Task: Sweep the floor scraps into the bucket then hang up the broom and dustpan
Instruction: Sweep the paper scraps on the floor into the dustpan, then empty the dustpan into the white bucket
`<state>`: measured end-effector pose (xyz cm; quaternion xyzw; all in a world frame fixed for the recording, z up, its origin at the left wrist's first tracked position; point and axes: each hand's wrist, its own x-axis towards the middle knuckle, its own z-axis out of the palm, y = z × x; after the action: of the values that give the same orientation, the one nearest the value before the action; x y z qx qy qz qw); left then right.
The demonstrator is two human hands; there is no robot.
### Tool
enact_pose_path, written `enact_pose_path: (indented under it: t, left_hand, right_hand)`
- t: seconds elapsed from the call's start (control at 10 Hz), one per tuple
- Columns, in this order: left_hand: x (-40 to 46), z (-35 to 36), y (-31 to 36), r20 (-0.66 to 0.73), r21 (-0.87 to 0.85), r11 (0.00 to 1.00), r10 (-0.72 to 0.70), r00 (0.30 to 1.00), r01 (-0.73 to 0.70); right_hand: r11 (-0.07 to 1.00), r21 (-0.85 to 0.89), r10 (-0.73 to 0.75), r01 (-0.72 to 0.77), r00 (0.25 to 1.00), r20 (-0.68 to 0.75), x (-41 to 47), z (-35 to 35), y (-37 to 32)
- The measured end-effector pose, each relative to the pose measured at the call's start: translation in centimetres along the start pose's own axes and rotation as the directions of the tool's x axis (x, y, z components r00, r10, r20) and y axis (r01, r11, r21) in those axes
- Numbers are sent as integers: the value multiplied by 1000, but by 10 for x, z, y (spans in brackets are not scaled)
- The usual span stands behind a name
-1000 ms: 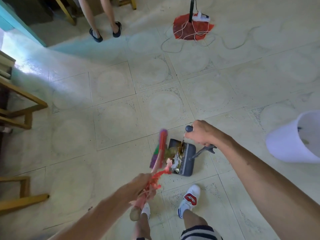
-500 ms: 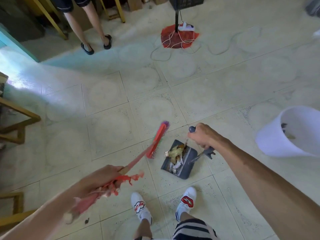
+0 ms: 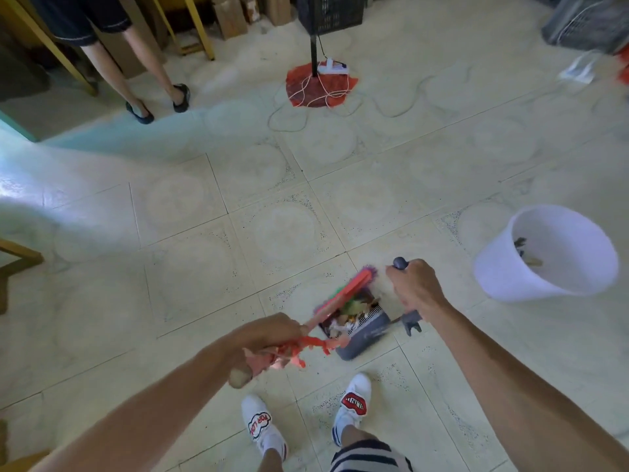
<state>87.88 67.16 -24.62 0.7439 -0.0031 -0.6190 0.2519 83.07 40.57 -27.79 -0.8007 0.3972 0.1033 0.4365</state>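
My left hand [image 3: 269, 338] grips the red broom [image 3: 343, 292] by its handle, which trails torn red wrapping. The broom's red head with green and purple bristles lies over the far edge of the grey dustpan [image 3: 366, 330]. Colourful scraps [image 3: 350, 313] fill the pan, which sits on the tiled floor just ahead of my feet. My right hand [image 3: 413, 287] is closed around the dustpan's upright grey handle, near its knob. A white bucket [image 3: 548, 255] stands on the floor to the right, with a few scraps inside.
Another person's legs [image 3: 149, 73] stand at the far left near yellow table legs. A black stand on a red base [image 3: 320, 85] with loose white cord is straight ahead. Dark crates [image 3: 585, 23] sit far right. A wooden frame [image 3: 17, 257] juts in at the left edge.
The broom swung out to the left, then came back over the dustpan. My view tilted up, showing more of the far room. The right hand kept hold of the dustpan handle.
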Motion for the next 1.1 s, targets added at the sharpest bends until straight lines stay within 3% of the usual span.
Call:
enact_pose_path:
  t: [0.1, 0.3, 0.5, 0.6, 0.7, 0.8, 1.0, 1.1]
  left_hand:
    - [-23, -39, 26, 20, 48, 998, 27, 999, -28]
    - [-14, -50, 103, -109, 213, 977, 39, 993, -15]
    - [-9, -16, 171, -194, 318, 944, 150, 970, -83]
    - [-24, -14, 201, -199, 405, 902, 243, 949, -146]
    - [-54, -10, 248, -134, 685, 705, 370, 919, -184]
    - [-58, -14, 276, -90, 749, 622, 436, 895, -228]
    - [-62, -34, 358, 33, 839, 411, 614, 789, -356]
    - [-62, -51, 402, 107, 848, 325, 668, 736, -418]
  right_hand:
    - [977, 173, 136, -126, 990, -46, 5, -28, 19]
    - [895, 410, 227, -175, 971, -82, -5, -69, 20]
    - [673, 728, 274, -131, 958, -80, -42, -143, 21]
    - [769, 637, 241, -42, 943, -228, -61, -178, 25]
    - [787, 616, 215, 27, 924, -316, -70, -203, 23]
    - [833, 548, 202, 75, 881, -428, -75, -225, 10]
    - [866, 466, 225, 180, 693, -685, -77, -277, -26]
    - [820, 517, 290, 248, 598, -747, -85, -299, -42]
